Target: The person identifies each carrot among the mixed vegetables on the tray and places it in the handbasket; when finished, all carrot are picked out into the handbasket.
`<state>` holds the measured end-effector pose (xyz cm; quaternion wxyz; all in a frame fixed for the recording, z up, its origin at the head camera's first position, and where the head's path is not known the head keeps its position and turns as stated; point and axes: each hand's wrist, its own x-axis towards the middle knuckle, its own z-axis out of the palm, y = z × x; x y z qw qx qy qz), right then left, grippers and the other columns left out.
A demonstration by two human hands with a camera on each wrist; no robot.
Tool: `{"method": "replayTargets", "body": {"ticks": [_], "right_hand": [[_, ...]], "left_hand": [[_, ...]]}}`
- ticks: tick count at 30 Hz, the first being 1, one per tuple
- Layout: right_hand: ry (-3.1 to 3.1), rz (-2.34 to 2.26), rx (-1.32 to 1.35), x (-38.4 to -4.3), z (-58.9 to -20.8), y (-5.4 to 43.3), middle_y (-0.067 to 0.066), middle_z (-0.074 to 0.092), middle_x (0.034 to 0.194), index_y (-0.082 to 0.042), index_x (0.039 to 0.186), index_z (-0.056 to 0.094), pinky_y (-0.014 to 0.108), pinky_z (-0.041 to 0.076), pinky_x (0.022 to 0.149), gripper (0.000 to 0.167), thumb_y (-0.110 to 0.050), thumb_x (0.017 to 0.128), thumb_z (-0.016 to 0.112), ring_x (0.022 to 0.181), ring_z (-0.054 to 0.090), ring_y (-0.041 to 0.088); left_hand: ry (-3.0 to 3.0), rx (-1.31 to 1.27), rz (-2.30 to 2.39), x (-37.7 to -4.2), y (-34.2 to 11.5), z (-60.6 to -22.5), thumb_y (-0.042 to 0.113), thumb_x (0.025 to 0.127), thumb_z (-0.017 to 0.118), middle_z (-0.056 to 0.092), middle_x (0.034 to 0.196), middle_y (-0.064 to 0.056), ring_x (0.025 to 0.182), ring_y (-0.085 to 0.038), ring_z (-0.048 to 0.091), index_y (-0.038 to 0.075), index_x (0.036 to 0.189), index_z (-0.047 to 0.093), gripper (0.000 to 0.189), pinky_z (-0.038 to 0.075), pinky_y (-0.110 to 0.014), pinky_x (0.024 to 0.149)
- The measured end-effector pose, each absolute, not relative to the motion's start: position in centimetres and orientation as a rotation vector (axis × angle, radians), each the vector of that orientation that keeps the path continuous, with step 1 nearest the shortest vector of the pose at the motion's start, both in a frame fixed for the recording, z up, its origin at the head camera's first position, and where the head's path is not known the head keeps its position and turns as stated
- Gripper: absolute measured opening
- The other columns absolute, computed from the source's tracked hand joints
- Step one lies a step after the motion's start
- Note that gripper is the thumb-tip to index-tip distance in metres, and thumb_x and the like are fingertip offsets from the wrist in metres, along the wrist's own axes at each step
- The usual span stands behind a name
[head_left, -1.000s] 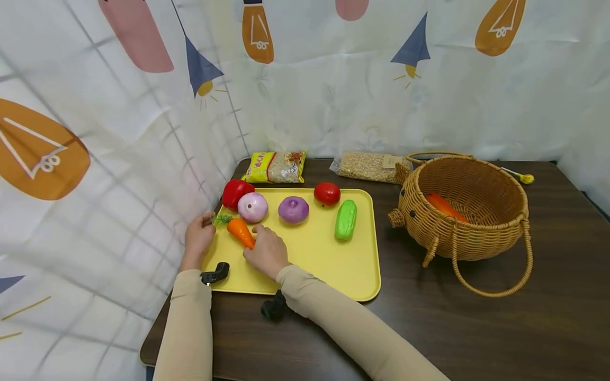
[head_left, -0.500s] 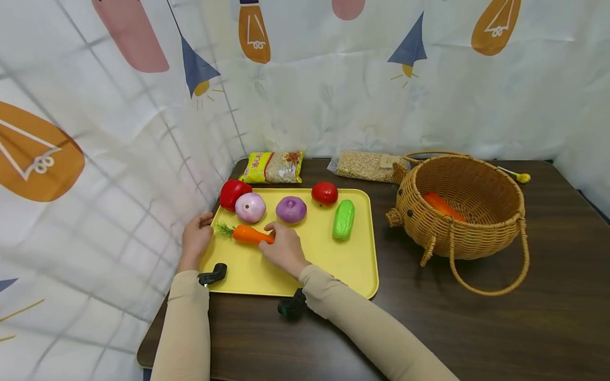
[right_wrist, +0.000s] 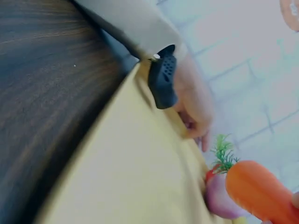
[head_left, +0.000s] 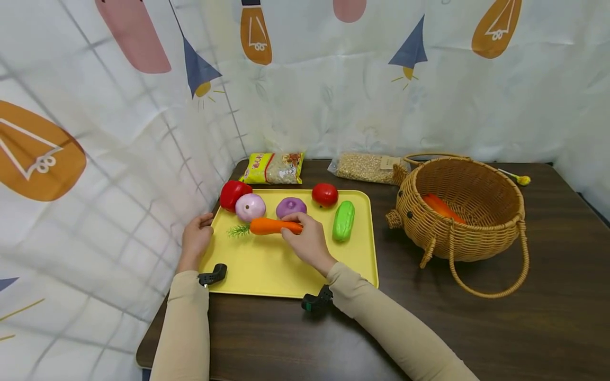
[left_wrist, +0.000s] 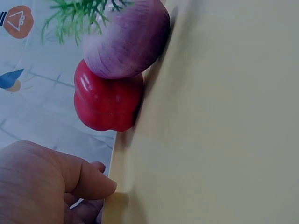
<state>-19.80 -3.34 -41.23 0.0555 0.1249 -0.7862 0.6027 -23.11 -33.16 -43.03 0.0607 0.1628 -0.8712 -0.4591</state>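
Observation:
My right hand point(head_left: 308, 241) pinches an orange carrot point(head_left: 269, 226) by its narrow end, holding it over the yellow tray point(head_left: 257, 280). The carrot's green leafy top point(head_left: 239, 230) points left. At the tray's left rim my left hand point(head_left: 196, 241) grips the edge; in the left wrist view its thumb point(left_wrist: 96, 182) lies on the rim and its other fingers are partly hidden outside. On the tray lie a red bell pepper point(head_left: 234, 194), a pale purple onion point(head_left: 250, 207), a darker purple onion point(head_left: 290, 205), a tomato point(head_left: 325, 194) and a green cucumber-like vegetable point(head_left: 343, 221).
A pig-shaped wicker basket point(head_left: 443, 243) with rope handles stands right of the tray, an orange-red item point(head_left: 442, 206) inside. Behind the tray lie a yellow food bag point(head_left: 274, 168) and a clear bag of grains point(head_left: 367, 167). A small yellow-ended stick point(head_left: 522, 180) lies behind the basket.
My right hand has lifted the carrot from the tray's left side and carried it rightward, turning it nearly level. My left hand stays at the tray rim.

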Motion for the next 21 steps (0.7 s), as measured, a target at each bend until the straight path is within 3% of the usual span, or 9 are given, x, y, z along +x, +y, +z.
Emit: {"method": "replayTargets", "body": {"ticks": [13,16,21], "right_hand": [[-2.275,1.891,0.413,-20.1,-39.0,0.3,0.014,0.067,0.108,-0.001,0.11,0.07,0.028,0.049,0.06,0.023,-0.006,0.088,0.07,0.08,0.061,0.023],[-2.279,1.91,0.42,-20.1,-38.6,1.3,0.018,0.066,0.112,-0.001,0.112,0.069,0.029,0.048,0.062,0.024,-0.005,0.089,0.069,0.084,0.06,0.027],[-2.245,1.893,0.424,-19.9,-37.5,3.6,0.013,0.066,0.11,-0.008,0.111,0.069,0.028,0.05,0.067,0.023,-0.01,0.089,0.071,0.085,0.06,0.023]], "left_hand": [[-2.624,0.476,-1.364,-23.1,-33.4,-43.5,0.0,0.09,0.042,0.055,0.136,-0.019,0.119,-0.031,0.05,0.001,0.142,0.049,0.052,0.038,-0.023,0.082],[-2.625,0.473,-1.357,-23.1,-33.4,-43.5,0.001,0.09,0.042,0.056,0.135,-0.019,0.119,-0.03,0.05,0.001,0.142,0.049,0.053,0.038,-0.023,0.082],[-2.625,0.455,-1.356,-23.2,-33.5,-43.6,0.001,0.09,0.042,0.056,0.135,-0.019,0.118,-0.031,0.05,0.001,0.142,0.049,0.053,0.038,-0.023,0.082]]}}
